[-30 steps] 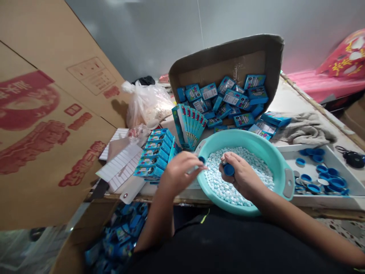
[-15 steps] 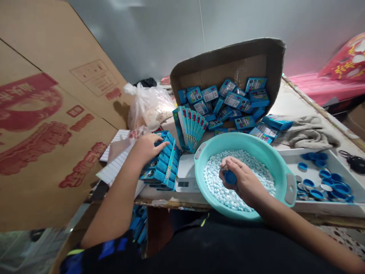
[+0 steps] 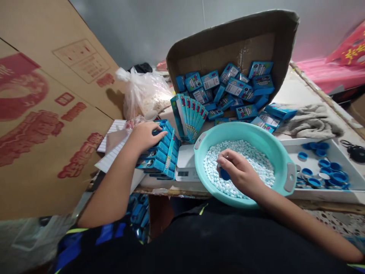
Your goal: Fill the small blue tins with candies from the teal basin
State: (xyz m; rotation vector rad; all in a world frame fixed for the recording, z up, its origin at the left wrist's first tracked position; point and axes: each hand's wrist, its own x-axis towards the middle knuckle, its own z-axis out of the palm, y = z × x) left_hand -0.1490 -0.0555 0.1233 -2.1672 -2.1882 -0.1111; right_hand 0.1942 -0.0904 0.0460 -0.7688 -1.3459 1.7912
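Both hands (image 3: 241,171) (image 3: 145,137): right fingers (image 3: 228,156) clasp a cap (image 3: 224,174), left fingers (image 3: 149,131) spread on unreadable boxes (image 3: 159,156).

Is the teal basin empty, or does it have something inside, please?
Not empty: the basin holds many small pale candies across its bottom.

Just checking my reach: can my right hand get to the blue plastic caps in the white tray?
Probably yes: your right hand is over the teal plastic basin, and only its rim seems to separate the hand from the blue plastic caps.
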